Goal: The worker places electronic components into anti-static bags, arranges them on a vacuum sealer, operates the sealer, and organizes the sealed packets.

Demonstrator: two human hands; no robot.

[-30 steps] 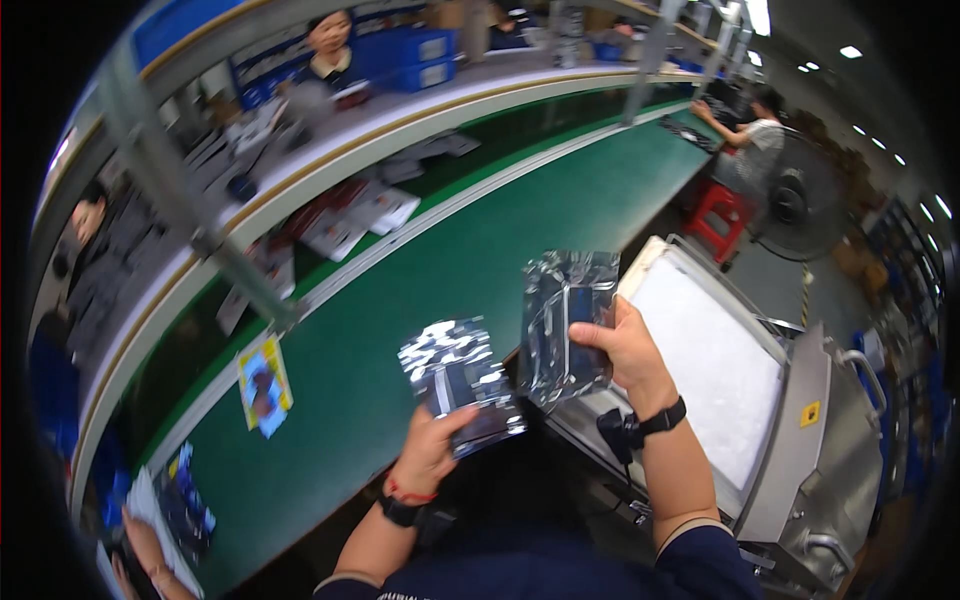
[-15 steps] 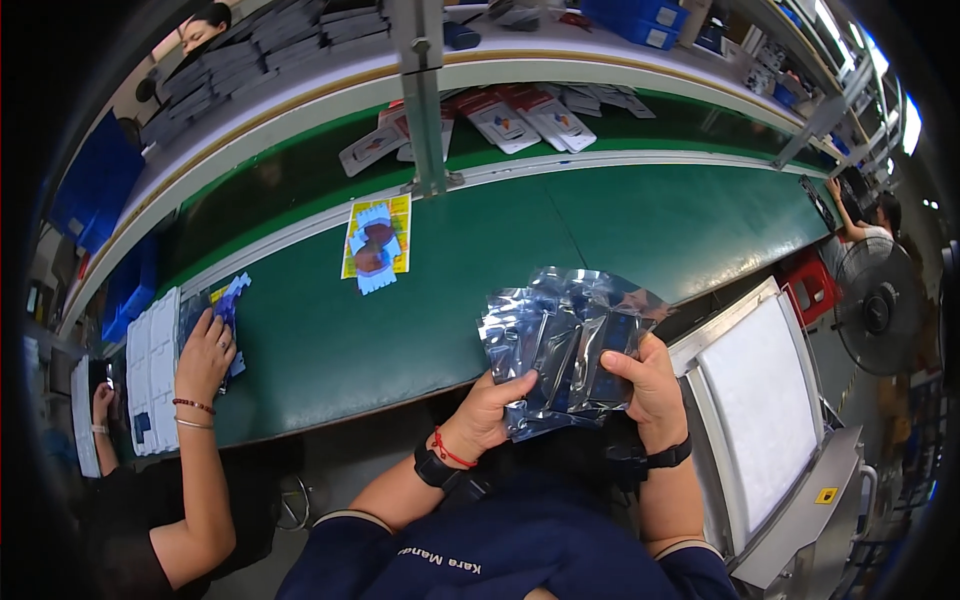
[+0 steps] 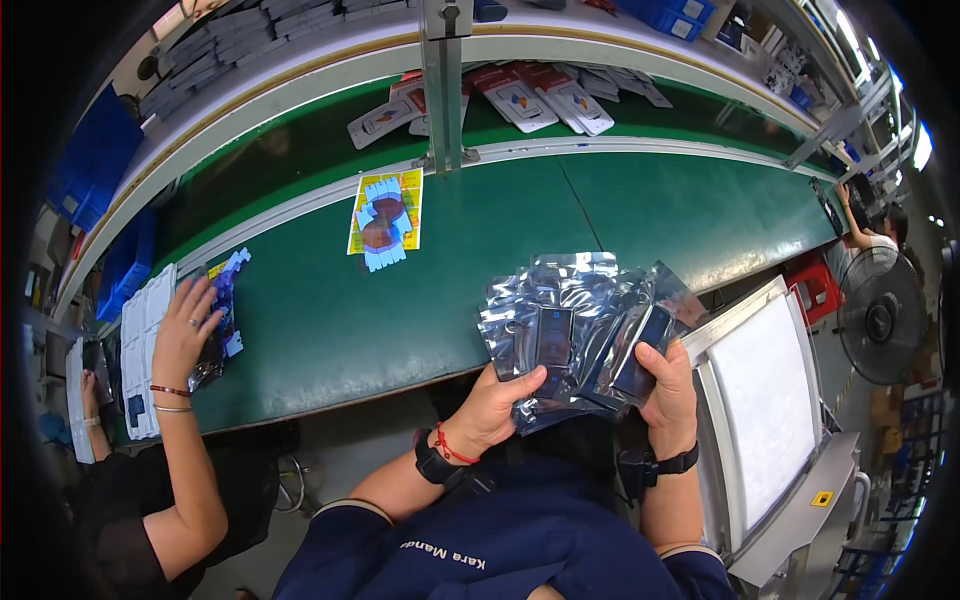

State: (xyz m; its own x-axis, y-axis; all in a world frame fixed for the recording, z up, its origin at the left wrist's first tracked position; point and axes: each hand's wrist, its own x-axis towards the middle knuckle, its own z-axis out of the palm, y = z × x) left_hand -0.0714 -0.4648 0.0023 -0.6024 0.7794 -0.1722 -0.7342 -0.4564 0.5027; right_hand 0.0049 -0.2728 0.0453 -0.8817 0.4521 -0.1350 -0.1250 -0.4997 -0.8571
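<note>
Between my two hands a fanned stack of shiny silver plastic pouches [image 3: 555,345] is held up over the near edge of the bench. Each pouch seems to have a small dark rectangular item inside. My left hand [image 3: 490,405] grips the stack's lower left side, thumb lying on top. On the right side my right hand [image 3: 662,392] pinches the pouches, its thumb pressed on the front of one. Fingers of both hands are partly hidden beneath the stack.
A yellow sheet with pale blue tabbed pieces [image 3: 386,222] lies on the green bench [image 3: 330,320]. At left a co-worker's hand [image 3: 187,330] is over white trays [image 3: 145,345]. Card packages [image 3: 515,97] lie under the shelf. A white-topped metal machine [image 3: 765,415] and a fan [image 3: 880,315] stand at right.
The pouches are spread wider, with my right hand moved slightly right and the front of a middle pouch now showing. The co-worker's hand has lifted and shifted left.
</note>
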